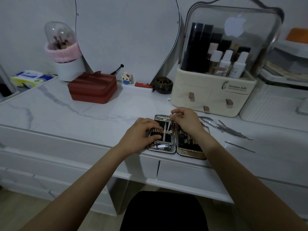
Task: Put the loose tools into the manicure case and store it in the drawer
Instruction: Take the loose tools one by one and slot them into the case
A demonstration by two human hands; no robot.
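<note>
Loading step: manicure case [190, 151] lay open at desk edge; our left hand [141, 133] pressed its left half, right hand [186, 120] pinched slim tool [168, 126] into loop. Next, we judged: loose tools [231, 129] rightward needed collecting

The white marbled tabletop [83, 110] carries an open manicure case [176, 147] at its front edge, loose metal tools [231, 129] beside it, a red zip pouch [92, 88], a cream cosmetics organiser [211, 95] and a tissue pack [30, 79].

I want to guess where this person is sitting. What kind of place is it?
Probably a bedroom dressing table. A big mirror stands at the back, a clear-lidded cosmetics organiser holds bottles, and a domed holder keeps makeup brushes.
</note>
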